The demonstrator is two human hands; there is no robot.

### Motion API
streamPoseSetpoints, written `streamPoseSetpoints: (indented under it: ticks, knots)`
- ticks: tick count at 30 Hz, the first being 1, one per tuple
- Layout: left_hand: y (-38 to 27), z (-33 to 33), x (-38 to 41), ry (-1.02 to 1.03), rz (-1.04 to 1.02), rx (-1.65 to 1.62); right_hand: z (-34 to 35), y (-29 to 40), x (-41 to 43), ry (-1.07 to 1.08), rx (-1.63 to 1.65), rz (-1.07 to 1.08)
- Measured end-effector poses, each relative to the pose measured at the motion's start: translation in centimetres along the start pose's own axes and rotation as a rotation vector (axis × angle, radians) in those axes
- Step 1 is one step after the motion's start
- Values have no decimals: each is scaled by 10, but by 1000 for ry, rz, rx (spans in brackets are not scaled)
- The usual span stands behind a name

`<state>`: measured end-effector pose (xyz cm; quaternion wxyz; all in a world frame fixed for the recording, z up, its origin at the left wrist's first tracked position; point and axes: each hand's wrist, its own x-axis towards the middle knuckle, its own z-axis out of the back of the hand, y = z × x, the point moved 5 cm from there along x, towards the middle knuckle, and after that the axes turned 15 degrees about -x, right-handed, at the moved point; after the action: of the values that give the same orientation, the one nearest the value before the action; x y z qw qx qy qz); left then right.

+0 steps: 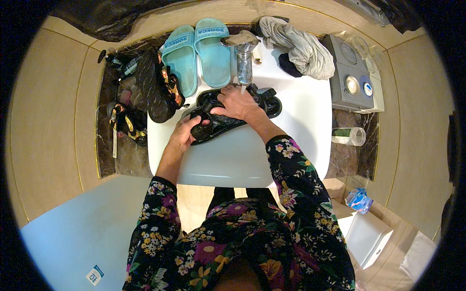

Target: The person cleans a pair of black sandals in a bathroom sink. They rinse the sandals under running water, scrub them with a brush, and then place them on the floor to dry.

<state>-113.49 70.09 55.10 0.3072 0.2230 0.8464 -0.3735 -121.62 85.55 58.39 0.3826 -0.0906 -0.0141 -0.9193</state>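
Observation:
A black sandal (225, 123) lies wet across the white sink (309, 109), under the metal faucet (244, 67), from which water runs. My left hand (185, 131) grips the sandal's near left end, thumb on top. My right hand (236, 103) lies on its upper part with the water falling on it; whether the fingers close on something is hidden. Another black sandal (273, 105) shows partly behind and to the right. A pair of turquoise slide sandals (212, 58) stands on the back left of the sink, beside the faucet.
Dark footwear (160, 94) and black patterned items (127, 122) lie at the left. At the back right are a crumpled pale cloth (304, 51) and a grey box with knobs (346, 72). A transparent jar (349, 136) lies on the marble counter (342, 160) at the right.

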Motion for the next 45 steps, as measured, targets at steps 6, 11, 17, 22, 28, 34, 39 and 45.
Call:
streamPoseSetpoints:
  ticks: [6,11,17,22,28,34,39,45]
  knots:
    - [8,3,1,-17,-37,36,12,-14,-19,96,16,-21]
    - [6,-1,-7,-62,-76,59,19,-58,-63,279,135,-342]
    - [10,-17,-1,-6,20,17,27,-43,-109,43,298,-425]
    - [22,-38,2,91,41,-72,30,-38,-149,186,385,-547]
    - [24,-84,18,351,-83,19,59,-66,-166,-32,324,-672]
    - [29,-112,71,168,-100,-44,62,-92,-165,-43,238,-747]
    - [27,-102,100,-9,-340,335,55,-87,-159,-104,179,-737]
    - [38,-89,133,-95,-539,643,45,-91,-157,-65,142,-775]
